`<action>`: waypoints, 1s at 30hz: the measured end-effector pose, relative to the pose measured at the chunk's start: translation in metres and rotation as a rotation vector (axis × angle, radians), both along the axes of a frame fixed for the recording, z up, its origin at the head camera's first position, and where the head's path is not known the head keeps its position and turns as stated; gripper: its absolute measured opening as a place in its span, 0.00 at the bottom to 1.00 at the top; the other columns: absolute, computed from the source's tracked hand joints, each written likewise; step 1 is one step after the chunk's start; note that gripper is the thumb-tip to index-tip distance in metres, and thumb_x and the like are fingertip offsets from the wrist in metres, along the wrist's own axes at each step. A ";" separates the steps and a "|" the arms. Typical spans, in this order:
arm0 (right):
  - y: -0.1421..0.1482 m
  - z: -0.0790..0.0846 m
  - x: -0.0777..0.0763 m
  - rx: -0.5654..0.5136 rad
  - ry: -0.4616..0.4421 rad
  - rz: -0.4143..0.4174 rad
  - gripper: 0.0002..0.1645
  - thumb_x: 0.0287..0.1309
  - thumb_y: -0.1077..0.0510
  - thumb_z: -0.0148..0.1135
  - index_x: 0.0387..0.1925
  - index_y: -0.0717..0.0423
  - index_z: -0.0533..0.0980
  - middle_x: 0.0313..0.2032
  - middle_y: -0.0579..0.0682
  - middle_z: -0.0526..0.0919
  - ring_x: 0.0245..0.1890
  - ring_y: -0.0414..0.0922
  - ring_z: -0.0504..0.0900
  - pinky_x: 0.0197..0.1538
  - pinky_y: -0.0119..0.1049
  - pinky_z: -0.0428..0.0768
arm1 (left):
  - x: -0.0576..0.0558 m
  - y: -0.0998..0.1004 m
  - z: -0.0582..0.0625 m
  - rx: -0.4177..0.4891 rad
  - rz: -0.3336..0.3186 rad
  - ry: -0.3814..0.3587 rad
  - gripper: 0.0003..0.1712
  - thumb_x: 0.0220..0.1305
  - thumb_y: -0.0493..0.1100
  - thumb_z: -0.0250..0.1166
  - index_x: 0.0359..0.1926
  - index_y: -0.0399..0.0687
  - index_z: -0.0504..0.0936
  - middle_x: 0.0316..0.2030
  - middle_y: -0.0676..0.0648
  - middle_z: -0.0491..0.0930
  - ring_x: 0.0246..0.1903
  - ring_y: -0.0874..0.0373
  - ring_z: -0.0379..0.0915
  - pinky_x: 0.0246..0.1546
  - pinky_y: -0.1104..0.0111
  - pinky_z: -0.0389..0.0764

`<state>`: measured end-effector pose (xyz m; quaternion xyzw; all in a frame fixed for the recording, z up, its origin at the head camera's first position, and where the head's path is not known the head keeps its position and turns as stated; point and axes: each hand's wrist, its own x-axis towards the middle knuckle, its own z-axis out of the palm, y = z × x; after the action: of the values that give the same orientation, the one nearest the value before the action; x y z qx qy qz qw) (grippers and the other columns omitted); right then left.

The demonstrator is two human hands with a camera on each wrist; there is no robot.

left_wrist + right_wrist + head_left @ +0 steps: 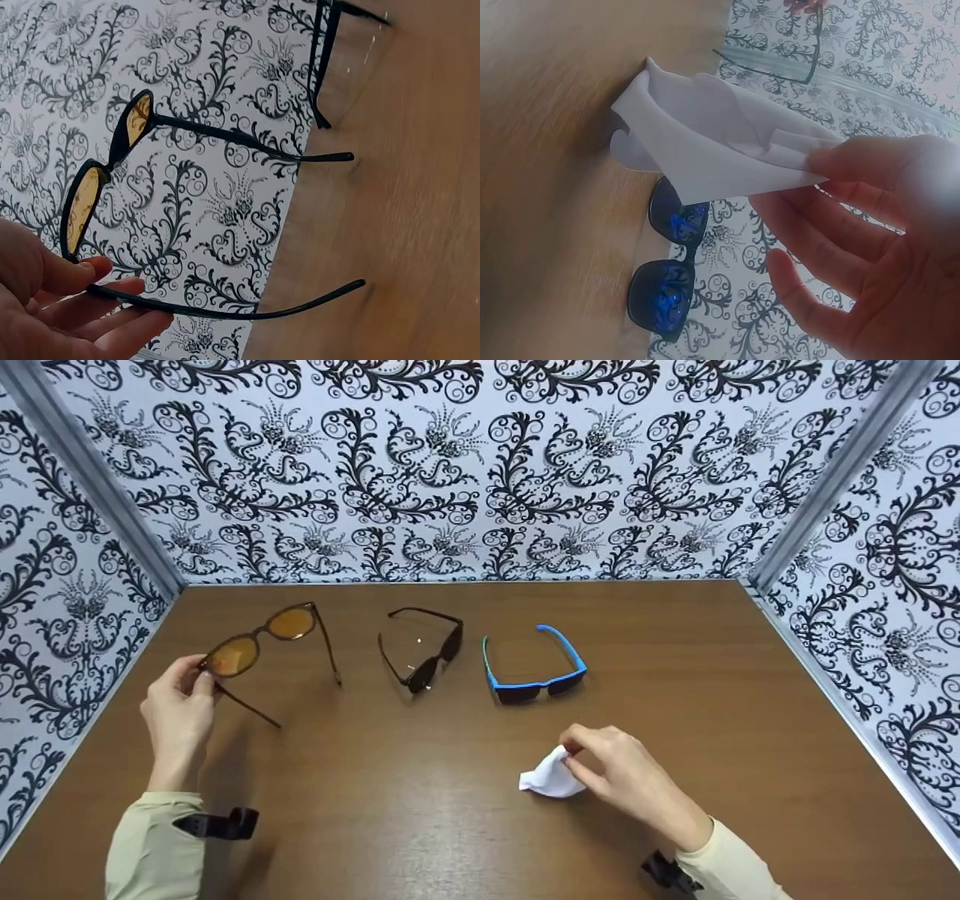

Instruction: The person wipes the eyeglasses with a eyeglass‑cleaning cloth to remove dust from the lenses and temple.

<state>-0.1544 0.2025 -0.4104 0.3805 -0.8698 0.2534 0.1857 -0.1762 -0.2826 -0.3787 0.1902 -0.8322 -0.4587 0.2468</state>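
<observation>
Here the left hand (178, 705) pinches the amber-lensed glasses (235, 655) at one frame corner, holding them up over the left side of the wood-grain table (405, 810), temples unfolded. Over on the right, the right hand (626, 772) nips a crumpled white cloth (553, 778) between thumb and fingers! Farther back sit black sunglasses (424, 675) and, near them, blue-framed sunglasses (517, 694), both with temples spread.

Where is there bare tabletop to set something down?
Free: the tabletop right of the blue sunglasses, behind the right hand; the front middle, left of the white cloth. Crowded: left of the blue sunglasses, where black sunglasses lie and the left hand holds amber glasses.
</observation>
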 end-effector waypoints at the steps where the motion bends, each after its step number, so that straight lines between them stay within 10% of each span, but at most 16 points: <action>1: 0.000 0.000 0.000 -0.001 0.000 0.005 0.14 0.48 0.68 0.70 0.34 0.51 0.76 0.31 0.38 0.83 0.31 0.36 0.82 0.33 0.41 0.78 | -0.001 -0.001 -0.001 -0.035 0.012 0.005 0.15 0.68 0.33 0.54 0.53 0.36 0.79 0.48 0.36 0.81 0.28 0.81 0.69 0.40 0.79 0.74; 5: 0.000 -0.002 0.000 -0.005 0.004 0.012 0.14 0.48 0.67 0.70 0.33 0.51 0.75 0.31 0.38 0.83 0.31 0.36 0.82 0.33 0.41 0.78 | -0.002 -0.001 -0.002 -0.147 0.032 0.017 0.15 0.66 0.32 0.55 0.51 0.39 0.81 0.45 0.36 0.82 0.32 0.67 0.73 0.41 0.66 0.68; 11: 0.001 -0.001 -0.002 0.005 0.004 0.017 0.14 0.48 0.68 0.70 0.34 0.52 0.75 0.31 0.38 0.83 0.31 0.37 0.82 0.33 0.42 0.78 | 0.001 0.002 -0.010 -0.277 -0.126 0.107 0.15 0.59 0.23 0.54 0.44 0.32 0.82 0.44 0.31 0.81 0.43 0.35 0.77 0.46 0.47 0.73; 19: 0.007 0.007 -0.021 0.006 -0.016 -0.005 0.12 0.48 0.69 0.69 0.33 0.54 0.76 0.30 0.42 0.84 0.32 0.40 0.83 0.33 0.43 0.79 | 0.000 0.005 -0.028 -0.466 -0.287 0.212 0.10 0.53 0.18 0.59 0.35 0.27 0.81 0.41 0.28 0.80 0.40 0.30 0.77 0.40 0.42 0.76; 30: 0.012 0.011 -0.059 -0.123 -0.198 0.010 0.07 0.55 0.71 0.64 0.35 0.62 0.76 0.31 0.52 0.84 0.33 0.47 0.85 0.36 0.46 0.83 | -0.005 0.006 -0.036 -0.580 -0.420 0.014 0.11 0.52 0.19 0.60 0.39 0.23 0.79 0.48 0.22 0.73 0.48 0.24 0.68 0.47 0.38 0.71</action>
<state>-0.2131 0.2144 -0.3998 0.3461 -0.8647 0.3435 0.1208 -0.1808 -0.2767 -0.4145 -0.0662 -0.9470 -0.2453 0.1966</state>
